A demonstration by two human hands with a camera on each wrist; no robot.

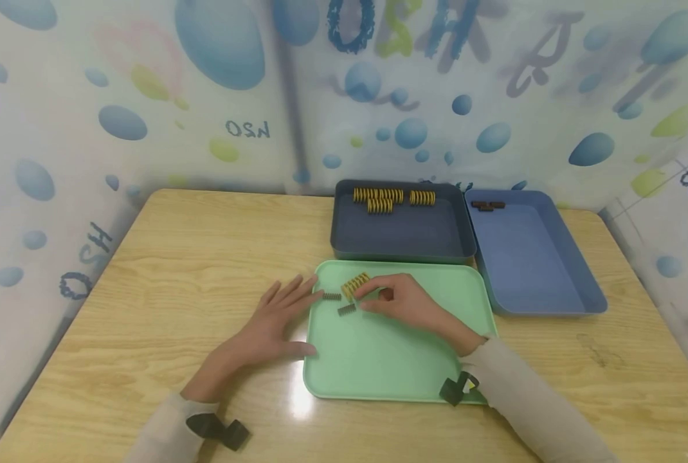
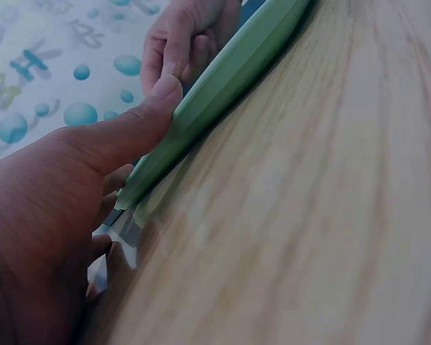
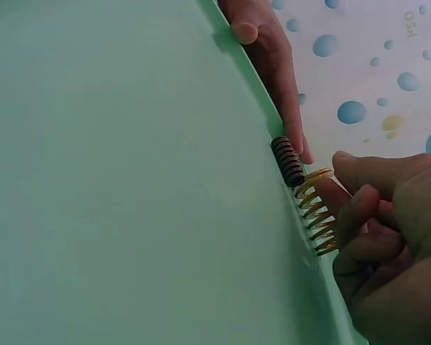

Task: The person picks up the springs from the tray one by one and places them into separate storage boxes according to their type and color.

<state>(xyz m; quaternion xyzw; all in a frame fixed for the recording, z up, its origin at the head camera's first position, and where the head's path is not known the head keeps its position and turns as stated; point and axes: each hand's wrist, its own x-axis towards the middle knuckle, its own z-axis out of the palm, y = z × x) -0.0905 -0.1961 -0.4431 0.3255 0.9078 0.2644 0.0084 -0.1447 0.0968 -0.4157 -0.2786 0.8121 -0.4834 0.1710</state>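
Note:
A light green tray [image 1: 379, 360] lies on the wooden table [image 1: 176, 270]. In its far left corner are a yellow spring [image 1: 355, 284] and two small dark springs [image 1: 331, 296], [image 1: 346, 309]. My right hand [image 1: 402, 302] reaches over the tray, and its thumb and fingers pinch the yellow spring [image 3: 316, 215]. One dark spring [image 3: 287, 159] lies just beyond it. My left hand [image 1: 269, 328] rests flat on the table, fingers spread, with its thumb [image 2: 144, 122] against the tray's left rim [image 2: 230, 79].
Behind the green tray stands a dark grey tray [image 1: 402, 238] with several yellow springs [image 1: 393, 198] along its far wall. A blue tray [image 1: 529, 257] to its right holds a few dark springs [image 1: 487, 205]. Printed curtains wall in the table on three sides.

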